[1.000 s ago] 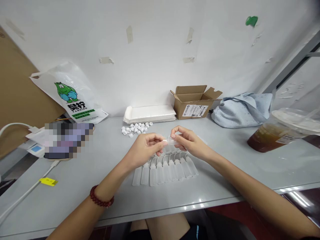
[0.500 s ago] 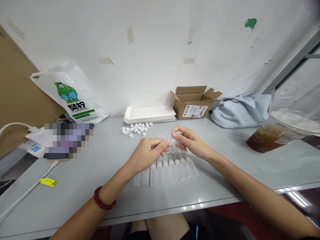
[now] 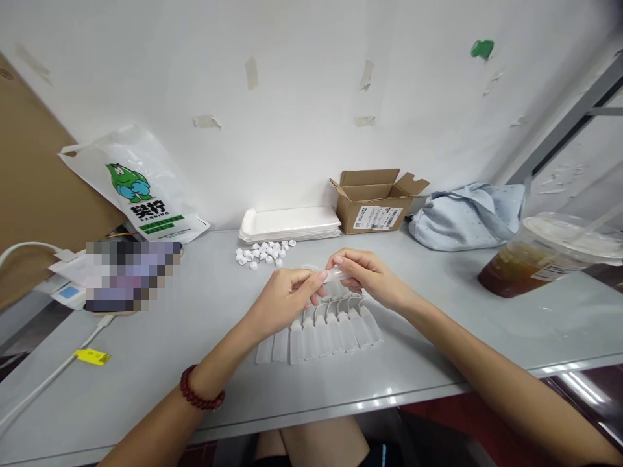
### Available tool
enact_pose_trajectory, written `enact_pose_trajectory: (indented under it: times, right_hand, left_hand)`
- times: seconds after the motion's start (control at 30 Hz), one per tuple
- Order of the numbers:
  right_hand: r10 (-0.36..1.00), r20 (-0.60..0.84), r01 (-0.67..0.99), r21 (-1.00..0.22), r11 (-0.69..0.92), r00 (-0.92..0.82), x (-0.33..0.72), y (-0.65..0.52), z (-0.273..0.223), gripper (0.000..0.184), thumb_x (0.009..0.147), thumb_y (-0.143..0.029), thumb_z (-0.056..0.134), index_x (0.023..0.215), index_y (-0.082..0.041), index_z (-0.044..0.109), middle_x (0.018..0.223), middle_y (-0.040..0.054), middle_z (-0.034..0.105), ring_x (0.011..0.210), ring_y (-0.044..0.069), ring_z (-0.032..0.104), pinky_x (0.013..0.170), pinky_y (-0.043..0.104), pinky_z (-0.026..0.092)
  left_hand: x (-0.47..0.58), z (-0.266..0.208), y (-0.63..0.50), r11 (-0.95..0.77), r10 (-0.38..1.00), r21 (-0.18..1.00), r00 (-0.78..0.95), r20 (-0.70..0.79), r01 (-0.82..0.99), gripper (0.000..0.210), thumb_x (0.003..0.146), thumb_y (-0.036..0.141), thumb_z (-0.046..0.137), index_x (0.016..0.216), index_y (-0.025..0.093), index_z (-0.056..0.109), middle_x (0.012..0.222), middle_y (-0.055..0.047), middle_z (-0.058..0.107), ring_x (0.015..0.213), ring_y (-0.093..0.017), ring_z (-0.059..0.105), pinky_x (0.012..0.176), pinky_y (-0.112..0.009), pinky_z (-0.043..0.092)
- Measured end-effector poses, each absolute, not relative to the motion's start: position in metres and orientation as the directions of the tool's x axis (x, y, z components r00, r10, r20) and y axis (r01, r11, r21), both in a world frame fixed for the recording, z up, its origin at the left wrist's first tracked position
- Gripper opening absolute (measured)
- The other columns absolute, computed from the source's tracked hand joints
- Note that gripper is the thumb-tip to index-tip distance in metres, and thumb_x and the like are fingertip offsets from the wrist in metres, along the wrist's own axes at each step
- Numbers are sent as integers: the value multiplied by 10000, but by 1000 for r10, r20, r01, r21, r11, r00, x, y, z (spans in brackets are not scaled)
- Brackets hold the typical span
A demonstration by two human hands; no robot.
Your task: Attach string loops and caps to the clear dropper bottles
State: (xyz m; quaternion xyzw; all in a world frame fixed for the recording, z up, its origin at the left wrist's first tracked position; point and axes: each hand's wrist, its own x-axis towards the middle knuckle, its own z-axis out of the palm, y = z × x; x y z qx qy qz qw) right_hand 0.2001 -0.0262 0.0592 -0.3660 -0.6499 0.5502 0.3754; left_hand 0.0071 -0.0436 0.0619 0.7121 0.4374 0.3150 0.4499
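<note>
Between my two hands a small translucent plastic bottle (image 3: 333, 275) is held above the table. My left hand (image 3: 286, 295) pinches one end of it with thumb and fingers. Thumb and fingers of my right hand (image 3: 372, 277) close on its other end, which they partly cover. Below lies a row of similar small bottles (image 3: 324, 338), side by side; most of them have thin pale loops at their tops, and the left ones are partly hidden by my left hand. Further clear pieces lie behind the row, largely covered by my hands. Small white caps (image 3: 265, 251) lie loose beyond my left hand.
Against the wall stand a stack of white trays (image 3: 292, 224) and an open cardboard box (image 3: 372, 211). To the right are a light-blue cloth bag (image 3: 467, 220) and a drink cup (image 3: 525, 266). A plastic bag (image 3: 146, 194), a blurred-out device (image 3: 131, 275) and a white cable (image 3: 48, 376) are left.
The fingertips of my right hand have come closer to my left thumb and lie over the bottle's end. The whole view has shifted slightly; the things on the table stay put.
</note>
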Motion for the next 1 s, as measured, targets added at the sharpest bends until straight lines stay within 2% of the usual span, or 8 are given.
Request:
enact_pose_trajectory:
  times: [0.1,0.23,0.33,0.47,0.6,0.73,0.9,1.0]
  right_hand:
    - [885,92,85,-986,146,-457,201,-26,59,331,889,-490,505,826,-176,587,542,-74,276,494,73,269,459,223,225]
    - [890,112,125,-975,185,-443,202,-27,59,324,891,-480,502,820,-179,600,563,-66,309,501,71,289,469,224,244]
    - [892,119,142,-970,198,-436,202,-27,60,319,892,-479,499,818,-184,596,580,-62,338,513,70,302,476,221,258]
    - [897,111,123,-976,179,-429,202,-27,62,302,890,-471,509,796,-190,566,563,-75,302,499,66,270,481,216,276]
    - [894,111,139,-972,189,-434,202,-27,62,299,896,-460,501,798,-188,580,617,-58,351,530,66,297,487,205,291]
    - [896,89,185,-965,185,-434,203,-27,60,310,893,-463,491,791,-188,593,634,-46,374,568,78,357,495,197,312]
    - [889,88,195,-961,194,-449,204,-27,59,323,887,-476,493,789,-185,593,598,-55,348,527,73,310,482,199,315]
    - [893,85,194,-963,188,-441,203,-28,61,315,887,-471,494,791,-185,585,612,-50,365,536,73,323,486,200,323]
  left_hand:
    - [9,60,-45,-212,909,911,413,51,354,406,899,448,474,680,147,634,607,-23,613,554,-125,565,549,-235,455]
    - [15,57,-49,-358,910,859,343,233,366,164,828,312,590,786,162,644,666,-11,637,602,-133,583,585,-241,474]
    - [17,56,-50,-435,893,814,300,336,385,109,800,273,621,820,172,655,747,-16,669,668,-139,600,664,-252,495]
    - [15,57,-50,-303,913,887,371,167,347,304,875,411,528,754,159,649,718,-25,660,648,-137,604,599,-235,487]
    - [15,57,-49,-193,903,934,426,50,301,486,925,485,402,670,139,629,676,-49,653,608,-137,600,562,-237,473]
    - [17,56,-52,-254,904,899,419,88,358,405,903,445,465,675,151,627,625,-28,628,590,-135,574,557,-237,452]
    - [20,55,-55,-445,886,793,336,320,417,139,788,296,624,728,171,619,674,-3,639,606,-124,547,598,-244,454]
    - [20,55,-56,-359,908,851,353,224,383,240,831,367,580,701,168,611,672,-9,639,606,-127,565,582,-242,453]
